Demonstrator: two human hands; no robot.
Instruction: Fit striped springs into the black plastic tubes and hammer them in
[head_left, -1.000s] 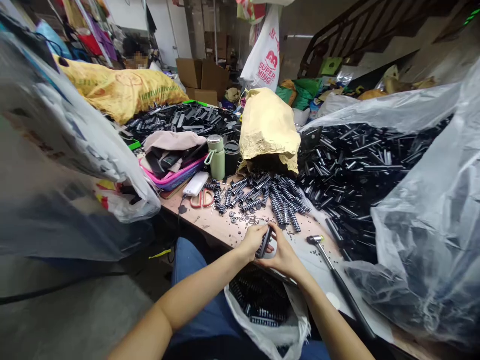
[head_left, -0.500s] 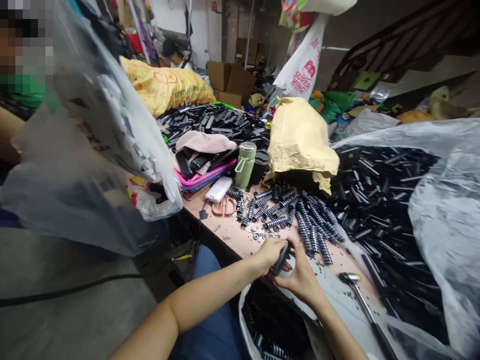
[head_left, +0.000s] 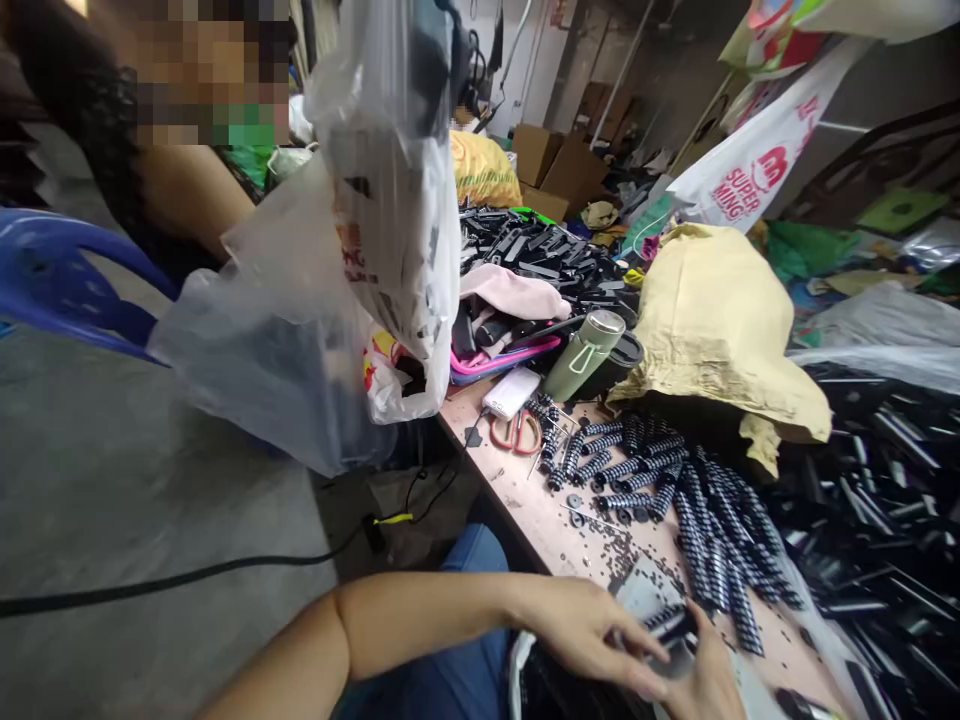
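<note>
My left hand (head_left: 589, 632) reaches in from the lower left with its fingers stretched loosely, their tips close to my right hand (head_left: 709, 668). A short black ribbed plastic piece (head_left: 666, 622) is between the hands, with my right thumb and fingers around its far end. Motion blur hides whether my left fingers touch it. Just beyond, many black-and-white ribbed rods (head_left: 720, 530) lie piled on the pinkish table (head_left: 517, 500). Small dark bits are scattered beside them. Part of a hammer (head_left: 802, 703) shows at the lower right edge.
Red-handled scissors (head_left: 516, 432), a white power bank (head_left: 511, 392) and a green flask (head_left: 585, 355) stand or lie further back. A yellowish sack (head_left: 712, 330) and a heap of black parts (head_left: 885, 500) border the right. Plastic bags (head_left: 405, 260) hang left, beside a co-worker's arm (head_left: 187, 190).
The view has swung left, so the table sits further right. My left fingers have loosened from the black piece and stretched out; my right hand keeps hold of it.
</note>
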